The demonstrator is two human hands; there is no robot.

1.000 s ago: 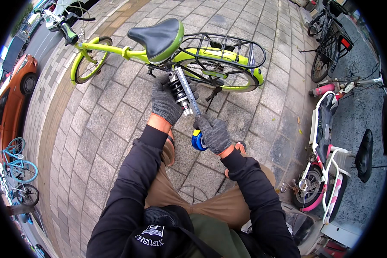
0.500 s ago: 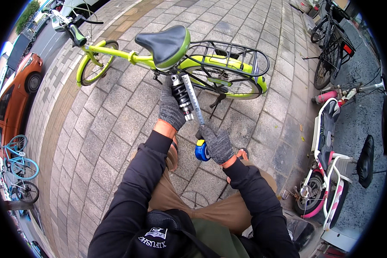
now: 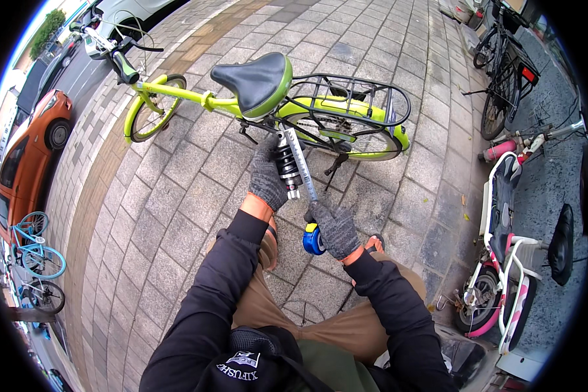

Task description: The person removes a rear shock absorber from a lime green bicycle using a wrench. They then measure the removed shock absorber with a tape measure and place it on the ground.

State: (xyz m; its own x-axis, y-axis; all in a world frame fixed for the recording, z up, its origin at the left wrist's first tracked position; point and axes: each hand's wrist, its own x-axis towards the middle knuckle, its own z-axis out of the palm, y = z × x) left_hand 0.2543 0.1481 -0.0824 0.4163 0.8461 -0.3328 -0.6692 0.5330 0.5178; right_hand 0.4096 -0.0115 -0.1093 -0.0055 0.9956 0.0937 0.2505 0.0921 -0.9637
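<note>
My left hand [image 3: 266, 175], in a grey knit glove, is closed round a coil-spring shock absorber [image 3: 286, 162] with a black spring and silver ends. My gloved right hand [image 3: 336, 228] pinches the pulled-out blade of a tape measure [image 3: 313, 240], whose blue and yellow case hangs beside the fingers. The silver blade runs along the right side of the shock, its far end near the shock's upper eye. Just beyond my hands stands a lime-green bicycle [image 3: 232, 104] with a black and green saddle [image 3: 255, 85] and a black rear rack [image 3: 346, 91].
Grey paving [image 3: 150, 242] surrounds me. At the right stand a white and pink scooter [image 3: 503, 248] and a dark bicycle [image 3: 503, 85]. An orange car [image 3: 29, 150] and a light blue bicycle [image 3: 39, 251] are on the left. My sandalled foot [image 3: 375, 243] is near my right hand.
The view has shifted a little, so everything sits slightly lower and further right in the picture. Both hands keep their hold on the shock absorber and the tape measure.
</note>
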